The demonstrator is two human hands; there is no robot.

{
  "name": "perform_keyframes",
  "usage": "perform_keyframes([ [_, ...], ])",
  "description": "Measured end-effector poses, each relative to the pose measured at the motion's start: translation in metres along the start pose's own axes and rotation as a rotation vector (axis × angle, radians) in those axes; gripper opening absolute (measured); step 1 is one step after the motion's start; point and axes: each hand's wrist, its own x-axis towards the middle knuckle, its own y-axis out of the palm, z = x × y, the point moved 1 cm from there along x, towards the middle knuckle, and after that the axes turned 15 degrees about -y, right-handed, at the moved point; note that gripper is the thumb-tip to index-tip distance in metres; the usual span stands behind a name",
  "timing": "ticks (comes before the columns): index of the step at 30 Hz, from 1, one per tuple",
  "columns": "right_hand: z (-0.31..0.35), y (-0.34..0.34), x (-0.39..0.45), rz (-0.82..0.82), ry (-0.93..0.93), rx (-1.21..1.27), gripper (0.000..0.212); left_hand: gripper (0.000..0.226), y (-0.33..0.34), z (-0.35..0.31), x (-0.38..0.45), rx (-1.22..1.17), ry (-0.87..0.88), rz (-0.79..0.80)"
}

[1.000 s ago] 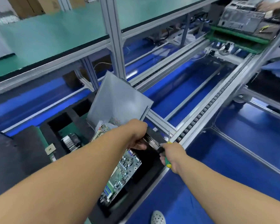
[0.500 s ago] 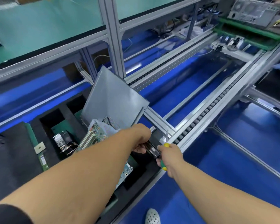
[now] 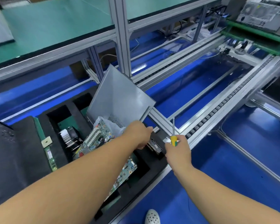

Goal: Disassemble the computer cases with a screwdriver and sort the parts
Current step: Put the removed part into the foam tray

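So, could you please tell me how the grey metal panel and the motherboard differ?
The grey metal panel is plain and smooth with one perforated patch; the motherboard is green and crowded with white slots and components. The panel stands steeply tilted; the motherboard lies lower, partly under the left arm. Both sit in the black foam tray.

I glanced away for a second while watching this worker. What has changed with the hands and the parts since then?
The right hand has turned the screwdriver so its shaft points up, where a second ago it was tucked low in the fist. The left hand stays at the small dark part in the black foam tray. The grey metal panel and the circuit board lie as before.
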Motion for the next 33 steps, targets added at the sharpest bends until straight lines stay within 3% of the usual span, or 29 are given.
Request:
perform_keyframes([
  [5,0.030,0.017,-0.026,0.113,-0.244,-0.123,0.010,0.018,-0.037,0.048,-0.040,0.034,0.208,-0.491],
  [8,0.045,0.043,-0.041,0.275,-0.313,-0.117,0.009,0.067,-0.037,0.082,-0.046,-0.083,0.097,-0.646],
  [10,0.054,0.061,-0.047,0.361,-0.329,-0.144,0.014,0.099,-0.032,0.101,-0.045,-0.232,-0.068,-0.560],
  [12,0.063,0.075,-0.052,0.432,-0.305,-0.166,0.015,0.117,-0.026,0.118,-0.044,-0.360,-0.205,-0.405],
  [15,0.073,0.086,-0.051,0.478,-0.214,-0.141,0.012,0.125,-0.021,0.135,-0.048,-0.497,-0.290,-0.214],
  [19,0.085,0.090,-0.055,0.553,-0.021,0.105,0.018,0.126,-0.026,0.144,-0.060,-0.662,-0.331,-0.033],
  [25,0.101,0.111,-0.084,0.659,0.047,0.202,0.036,0.114,-0.040,0.160,-0.072,-0.923,-0.394,-0.031],
  [33,0.113,0.121,-0.110,0.714,0.046,0.201,0.036,0.090,-0.053,0.171,-0.081,-1.117,-0.506,-0.145],
])
